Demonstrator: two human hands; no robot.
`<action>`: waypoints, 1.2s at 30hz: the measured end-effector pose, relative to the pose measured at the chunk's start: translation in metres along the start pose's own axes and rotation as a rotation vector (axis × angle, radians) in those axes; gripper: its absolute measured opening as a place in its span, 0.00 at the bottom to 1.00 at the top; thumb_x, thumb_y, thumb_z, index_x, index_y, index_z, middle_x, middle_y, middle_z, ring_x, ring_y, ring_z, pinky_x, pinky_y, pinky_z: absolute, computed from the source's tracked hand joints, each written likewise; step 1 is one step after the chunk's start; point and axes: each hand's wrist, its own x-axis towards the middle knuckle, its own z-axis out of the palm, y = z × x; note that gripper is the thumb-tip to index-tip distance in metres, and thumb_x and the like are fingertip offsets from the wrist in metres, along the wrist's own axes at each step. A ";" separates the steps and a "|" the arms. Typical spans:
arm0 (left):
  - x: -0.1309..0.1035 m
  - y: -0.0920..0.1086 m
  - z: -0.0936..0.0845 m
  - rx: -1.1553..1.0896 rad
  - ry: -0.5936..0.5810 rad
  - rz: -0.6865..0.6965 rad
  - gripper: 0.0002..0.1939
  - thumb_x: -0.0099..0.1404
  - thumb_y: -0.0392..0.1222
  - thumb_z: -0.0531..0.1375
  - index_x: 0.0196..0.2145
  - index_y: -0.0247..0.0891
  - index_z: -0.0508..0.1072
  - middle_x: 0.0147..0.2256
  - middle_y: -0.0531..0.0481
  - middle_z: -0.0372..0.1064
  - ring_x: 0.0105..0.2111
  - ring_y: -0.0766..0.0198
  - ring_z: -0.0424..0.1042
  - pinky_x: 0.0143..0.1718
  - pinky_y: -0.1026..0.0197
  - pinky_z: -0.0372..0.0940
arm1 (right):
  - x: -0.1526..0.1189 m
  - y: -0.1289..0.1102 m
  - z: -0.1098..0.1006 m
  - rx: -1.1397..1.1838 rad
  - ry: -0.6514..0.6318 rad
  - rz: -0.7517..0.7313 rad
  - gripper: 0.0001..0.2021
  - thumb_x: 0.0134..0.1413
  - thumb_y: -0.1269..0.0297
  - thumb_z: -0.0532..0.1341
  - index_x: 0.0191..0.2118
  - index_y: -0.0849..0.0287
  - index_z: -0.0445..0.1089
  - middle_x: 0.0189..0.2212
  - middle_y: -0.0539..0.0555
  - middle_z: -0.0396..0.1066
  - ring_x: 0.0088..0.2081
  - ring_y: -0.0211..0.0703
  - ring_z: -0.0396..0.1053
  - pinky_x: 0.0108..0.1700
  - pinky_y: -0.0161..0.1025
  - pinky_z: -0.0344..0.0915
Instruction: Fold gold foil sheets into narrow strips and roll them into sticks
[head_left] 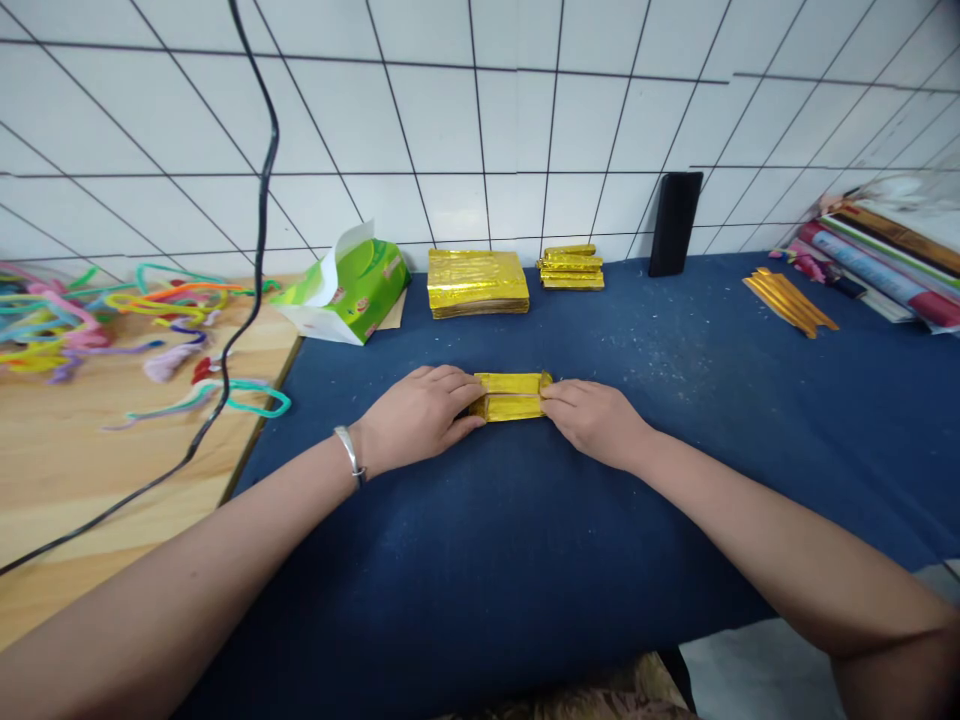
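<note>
A gold foil paper (514, 396), folded so that two flaps meet along a middle seam, lies on the dark blue cloth. My left hand (429, 412) grips its left end between thumb and fingers. At the other end, my right hand (589, 415) pinches the right edge, where a corner looks bent up. Behind it sit a thick stack of gold foil sheets (478, 282) and a smaller pile of narrow folded gold strips (571, 268).
Left of the stack stands a green tissue pack (367, 290). A black phone (675, 224) leans on the tiled wall. Colourful pipe cleaners (172, 310) lie on the wooden tabletop, crossed by a black cable (262, 200). At right are orange-gold strips (792, 302) and piled books (892, 262).
</note>
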 end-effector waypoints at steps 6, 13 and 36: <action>0.000 0.001 0.002 0.009 -0.008 0.019 0.22 0.66 0.51 0.49 0.52 0.36 0.65 0.50 0.42 0.65 0.51 0.54 0.62 0.49 0.52 0.58 | 0.002 0.002 0.007 0.121 -0.048 0.131 0.12 0.58 0.74 0.49 0.44 0.61 0.66 0.49 0.57 0.67 0.54 0.42 0.61 0.55 0.44 0.61; 0.000 -0.008 0.009 0.077 0.041 0.043 0.19 0.67 0.45 0.47 0.52 0.35 0.65 0.51 0.42 0.65 0.52 0.55 0.63 0.50 0.52 0.58 | 0.009 0.006 0.008 0.128 -0.055 0.117 0.13 0.60 0.73 0.48 0.45 0.61 0.66 0.49 0.57 0.67 0.55 0.40 0.62 0.57 0.43 0.60; -0.005 -0.045 0.002 -0.030 0.098 0.055 0.13 0.65 0.36 0.51 0.46 0.39 0.69 0.46 0.47 0.70 0.50 0.60 0.67 0.48 0.57 0.64 | 0.069 0.032 0.018 0.223 -0.190 -0.050 0.15 0.57 0.70 0.52 0.50 0.59 0.63 0.56 0.58 0.60 0.61 0.43 0.52 0.60 0.50 0.54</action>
